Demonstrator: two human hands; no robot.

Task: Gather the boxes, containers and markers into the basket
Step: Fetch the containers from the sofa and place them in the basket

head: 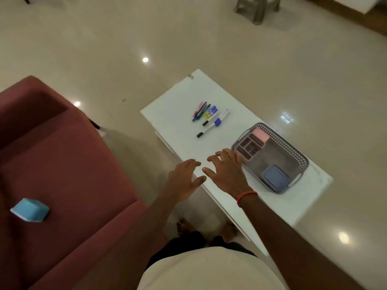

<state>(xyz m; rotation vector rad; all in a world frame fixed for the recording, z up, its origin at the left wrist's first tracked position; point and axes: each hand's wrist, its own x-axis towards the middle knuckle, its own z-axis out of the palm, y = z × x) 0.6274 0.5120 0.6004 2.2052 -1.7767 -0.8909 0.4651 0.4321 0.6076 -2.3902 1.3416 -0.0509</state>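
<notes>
On the white table [173, 114], near edge: left hand [184, 178] and right hand [226, 172] side by side, palms down, fingers spread and loose, gripping nothing, thumbs close together. At 3 o'clock of the hands, grey basket [301, 155] holding pink divided container [249, 146] at its 11 o'clock corner, pink box [260, 136] just beyond, blue lidded container [275, 177] at its 5 o'clock end. At 12 o'clock of the hands, markers [206, 114] clustered on the table, apart from basket. At 8 o'clock, light blue box [30, 210] on maroon sofa [73, 164]. Red band [246, 196] on right wrist.
</notes>
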